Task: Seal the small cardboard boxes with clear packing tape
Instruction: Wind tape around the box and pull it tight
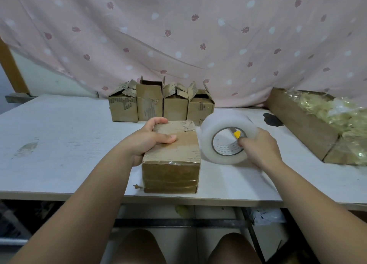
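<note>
Near table (59, 136) edge: closed box (171, 156), left hand (147, 140) clamped round its left side, thumb on top. Just right of it, tape roll (222, 125) standing on edge, blurred right hand (258, 146) curled into its core with a yellow cutter (237, 134). Toward far edge, row of four open boxes (175, 107).
</note>
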Available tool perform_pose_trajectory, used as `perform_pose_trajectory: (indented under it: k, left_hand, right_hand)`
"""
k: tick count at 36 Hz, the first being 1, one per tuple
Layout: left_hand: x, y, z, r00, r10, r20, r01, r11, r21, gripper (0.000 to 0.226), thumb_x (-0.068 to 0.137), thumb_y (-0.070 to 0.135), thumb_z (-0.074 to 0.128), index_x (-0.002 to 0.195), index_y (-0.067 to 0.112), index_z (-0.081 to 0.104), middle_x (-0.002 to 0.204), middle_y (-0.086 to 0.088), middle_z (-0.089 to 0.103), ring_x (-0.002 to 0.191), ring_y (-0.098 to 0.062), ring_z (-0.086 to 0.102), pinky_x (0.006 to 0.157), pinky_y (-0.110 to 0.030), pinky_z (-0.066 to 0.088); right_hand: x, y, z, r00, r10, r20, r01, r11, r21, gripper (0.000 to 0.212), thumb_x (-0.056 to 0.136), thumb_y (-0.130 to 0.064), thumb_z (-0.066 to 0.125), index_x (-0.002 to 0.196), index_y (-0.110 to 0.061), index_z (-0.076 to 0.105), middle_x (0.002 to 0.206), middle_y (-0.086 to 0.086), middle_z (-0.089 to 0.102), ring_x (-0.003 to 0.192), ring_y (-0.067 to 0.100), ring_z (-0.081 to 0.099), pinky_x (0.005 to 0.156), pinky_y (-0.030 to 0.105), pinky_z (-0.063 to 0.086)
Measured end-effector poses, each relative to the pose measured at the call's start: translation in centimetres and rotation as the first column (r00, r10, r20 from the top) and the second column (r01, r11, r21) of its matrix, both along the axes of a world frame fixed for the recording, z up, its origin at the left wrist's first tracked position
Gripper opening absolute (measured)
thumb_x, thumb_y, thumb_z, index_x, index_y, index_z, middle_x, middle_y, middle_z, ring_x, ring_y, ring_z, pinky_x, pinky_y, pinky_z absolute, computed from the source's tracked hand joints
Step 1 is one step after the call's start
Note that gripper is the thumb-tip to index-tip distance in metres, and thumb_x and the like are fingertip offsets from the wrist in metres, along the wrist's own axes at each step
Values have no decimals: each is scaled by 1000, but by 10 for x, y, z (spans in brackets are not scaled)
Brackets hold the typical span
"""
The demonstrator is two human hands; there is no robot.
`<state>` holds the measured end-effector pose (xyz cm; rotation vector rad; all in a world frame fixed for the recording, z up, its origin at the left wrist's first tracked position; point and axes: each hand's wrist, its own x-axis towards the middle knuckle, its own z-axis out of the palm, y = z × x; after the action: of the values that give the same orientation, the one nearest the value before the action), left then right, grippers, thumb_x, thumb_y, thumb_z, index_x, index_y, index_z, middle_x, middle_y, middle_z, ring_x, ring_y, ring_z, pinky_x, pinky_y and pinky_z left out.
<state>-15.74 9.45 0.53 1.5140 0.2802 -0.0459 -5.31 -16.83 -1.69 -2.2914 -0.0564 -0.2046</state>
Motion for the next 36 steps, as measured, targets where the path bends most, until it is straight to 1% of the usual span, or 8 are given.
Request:
perform_pose_trajectory:
  k: [4,8,11,16,22,28,31,36]
  left_hand:
    - [-1,-4,5,1000,0,2,-1,927,374,49,83,28,74,124,37,49,138,-1,35,103,-20,59,81,-33,50]
    - [3,-15,18,992,-71,105,-53,520,852,46,91,34,62,135,38,47,159,7,9,144,-24,21,117,-43,20]
    - [7,-41,27,990,-144,3,32,240,970,33,96,42,49,127,31,53,153,-5,32,137,-28,33,114,-53,25]
    - [12,-75,18,993,-41,-112,117,143,983,84,83,79,28,143,21,36,151,-9,31,140,-33,24,107,-62,26]
    - [16,-75,22,963,133,-235,175,354,919,92,87,61,48,152,37,-13,161,-6,-17,143,-46,-16,107,-74,5]
    - [15,-71,25,973,128,-193,133,373,918,68,80,50,54,143,44,28,160,-5,6,141,-45,7,100,-54,29]
    - [9,-66,28,989,96,-111,59,434,899,22,76,45,57,96,47,48,148,-5,31,135,-35,27,96,-42,30]
    - [1,-54,29,985,46,168,-138,794,592,31,76,37,70,106,45,64,116,13,51,89,-3,52,73,-20,42]
  right_hand:
    - [-5,5,0,1000,-3,13,5,997,-81,17,82,-29,59,98,-22,58,89,-2,63,83,25,56,63,34,39]
    - [-8,9,3,1000,-5,2,5,994,-106,21,82,-30,58,102,-23,56,93,-1,62,86,26,54,68,35,40]
    - [-8,9,4,1000,7,-1,-7,993,-122,20,83,-27,57,102,-21,55,93,-1,61,85,26,53,66,35,38]
    - [-11,5,-1,1000,4,5,-3,997,-71,18,82,-28,58,97,-21,51,87,-3,59,78,22,53,60,33,37]
    - [-22,4,-15,997,28,69,-40,983,179,29,82,-37,68,106,-31,53,88,-12,62,81,9,56,63,30,41]
    - [-31,15,-32,997,25,67,-52,895,443,37,78,-32,80,105,-26,55,87,-14,63,85,1,59,64,21,41]
    - [-31,20,-35,997,26,67,-57,852,520,35,80,-22,78,108,-22,56,90,-10,64,87,9,61,68,26,44]
    - [-24,25,-14,998,-61,5,37,662,749,14,81,-17,73,85,-23,60,84,0,65,84,23,61,75,37,48]
